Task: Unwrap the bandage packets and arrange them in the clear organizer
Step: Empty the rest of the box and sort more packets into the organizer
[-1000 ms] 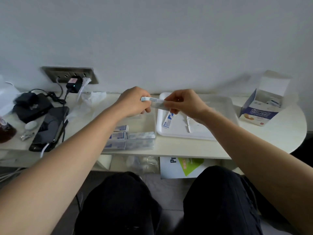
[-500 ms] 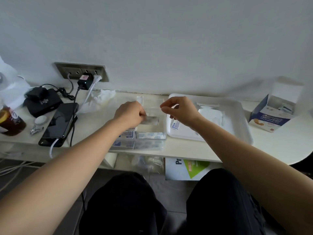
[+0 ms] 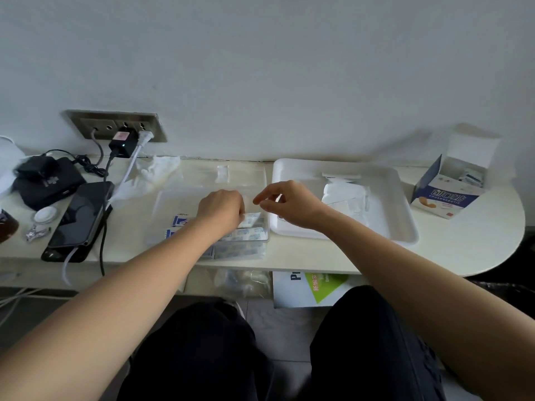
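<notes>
Over the clear organizer (image 3: 265, 180), left hand (image 3: 221, 211) holds a bandage (image 3: 251, 219).

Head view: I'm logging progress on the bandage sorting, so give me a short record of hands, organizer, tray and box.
left hand: pinches a bandage over the clear organizer
right hand: loosely curled, nothing seen in it, over the white tray's left edge
clear organizer: stacked packets in its near compartments
white tray: holds crumpled wrappers
box: open, right of the tray
</notes>
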